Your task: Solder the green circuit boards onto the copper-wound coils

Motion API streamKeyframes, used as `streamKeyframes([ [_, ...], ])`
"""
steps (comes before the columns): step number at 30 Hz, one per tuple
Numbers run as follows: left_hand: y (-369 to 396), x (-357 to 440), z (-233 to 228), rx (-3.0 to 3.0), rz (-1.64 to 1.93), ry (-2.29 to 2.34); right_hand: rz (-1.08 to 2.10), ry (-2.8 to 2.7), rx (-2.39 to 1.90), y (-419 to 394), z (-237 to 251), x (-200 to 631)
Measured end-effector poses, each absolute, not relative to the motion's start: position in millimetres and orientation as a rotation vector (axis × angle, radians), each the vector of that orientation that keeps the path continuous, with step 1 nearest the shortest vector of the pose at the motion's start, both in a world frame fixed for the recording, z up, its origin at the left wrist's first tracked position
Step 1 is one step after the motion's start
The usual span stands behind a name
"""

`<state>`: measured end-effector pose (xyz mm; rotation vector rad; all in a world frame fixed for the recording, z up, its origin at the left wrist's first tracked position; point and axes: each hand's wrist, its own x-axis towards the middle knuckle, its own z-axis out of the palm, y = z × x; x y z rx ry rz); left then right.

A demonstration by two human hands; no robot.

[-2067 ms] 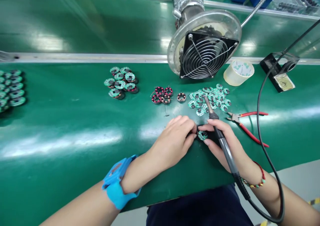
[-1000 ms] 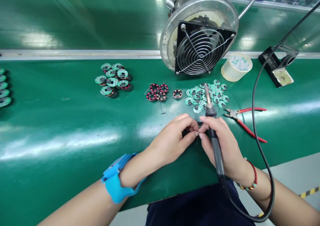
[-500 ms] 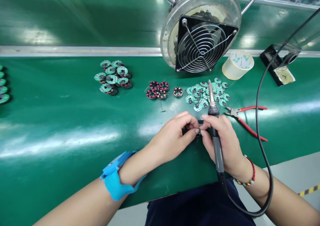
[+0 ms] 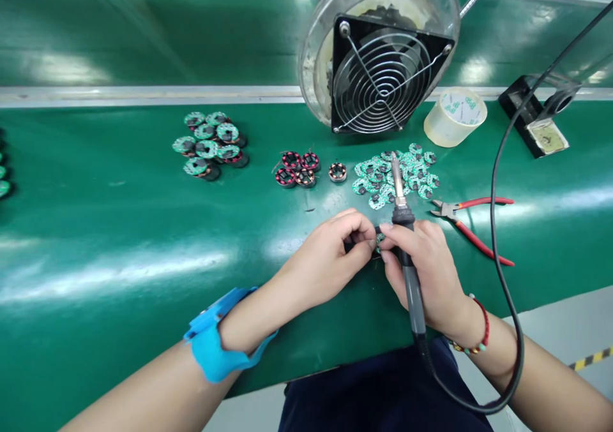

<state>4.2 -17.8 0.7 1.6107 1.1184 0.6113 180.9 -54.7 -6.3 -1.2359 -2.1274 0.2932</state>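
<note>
My left hand [image 4: 330, 256] is closed around a small part with a green round circuit board [image 4: 379, 239] on it, mostly hidden by the fingers. A soldering iron [image 4: 416, 291] lies in my right hand [image 4: 431, 269], its tip pointing up and away over loose boards. The thumb and forefinger of that same hand reach to the board's right side. Just beyond my hands spreads a pile of green ring-shaped circuit boards [image 4: 416, 173]. Left of it are a copper-wound motor stator [image 4: 338, 172] and a cluster of several stators [image 4: 297, 169].
Red-handled cutters [image 4: 447, 211] lie open right of my hand. A fan [image 4: 383, 90] stands behind the boards, beside a tape roll [image 4: 454, 118] and an iron stand [image 4: 536, 122]. Stators with boards [image 4: 207, 148] sit farther left. The iron's black cord [image 4: 493, 228] loops past my right forearm.
The view has shifted slightly. Both hands stay together at the small part, and more of the green board shows between the fingers. The soldering iron remains in my right hand.
</note>
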Motion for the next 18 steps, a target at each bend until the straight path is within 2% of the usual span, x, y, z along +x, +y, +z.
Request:
streamKeyframes([
  [6,-15.1,2.1,1.2,1.685,0.546,1.111,0.482,-1.967,-1.150,-61.2,3.4,192.8],
  [12,-14.8,-0.6,1.5,1.709,0.524,1.118,0.412,-1.780,-1.159,-73.5,3.4,209.3],
  [18,-14.3,0.0,2.5,1.696,0.517,1.136,0.504,-1.810,-1.065,-79.3,5.2,222.2],
])
